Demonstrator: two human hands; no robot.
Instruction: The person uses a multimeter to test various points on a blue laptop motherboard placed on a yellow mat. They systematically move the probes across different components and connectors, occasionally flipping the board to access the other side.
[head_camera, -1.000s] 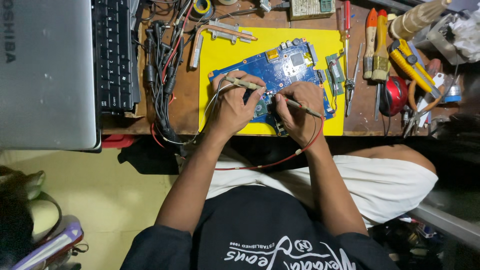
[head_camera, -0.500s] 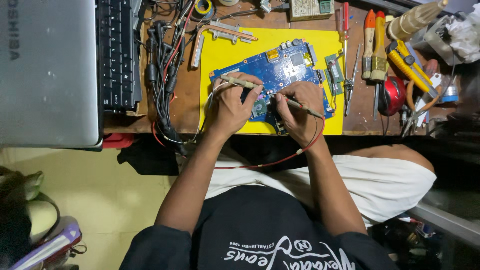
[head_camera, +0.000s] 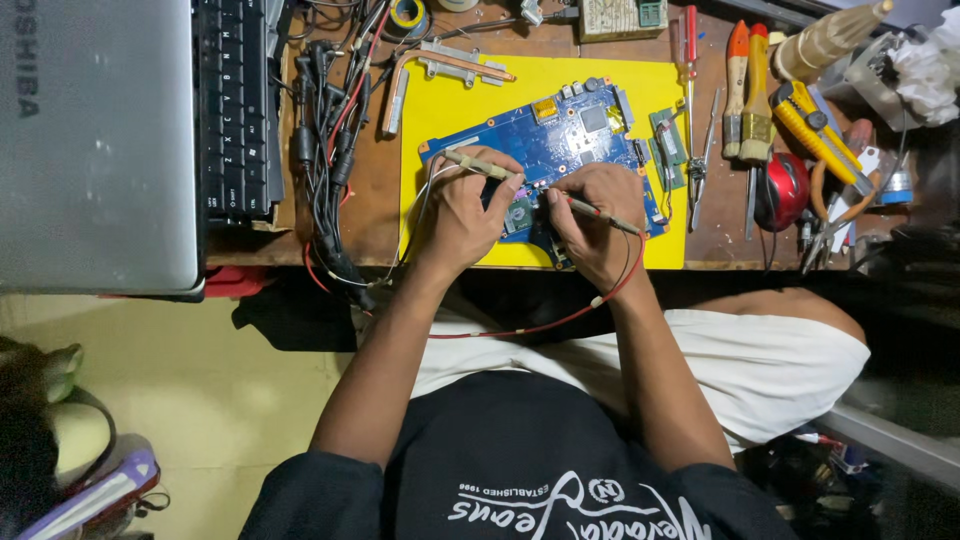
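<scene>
Blue circuit board (head_camera: 560, 140) lies on a yellow mat (head_camera: 440, 110) near the tabletop's (head_camera: 375, 200) front edge; left hand (head_camera: 470, 215) and right hand (head_camera: 590, 215) each grip a probe on it.

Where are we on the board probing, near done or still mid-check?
Done: the blue circuit board lies bare on the yellow mat, with a copper heat pipe set aside above it. In hand: the left hand and right hand each press a probe onto the board's near edge. Left: the pictures show no meter reading, and screwdrivers lie unused beside the mat.
</scene>
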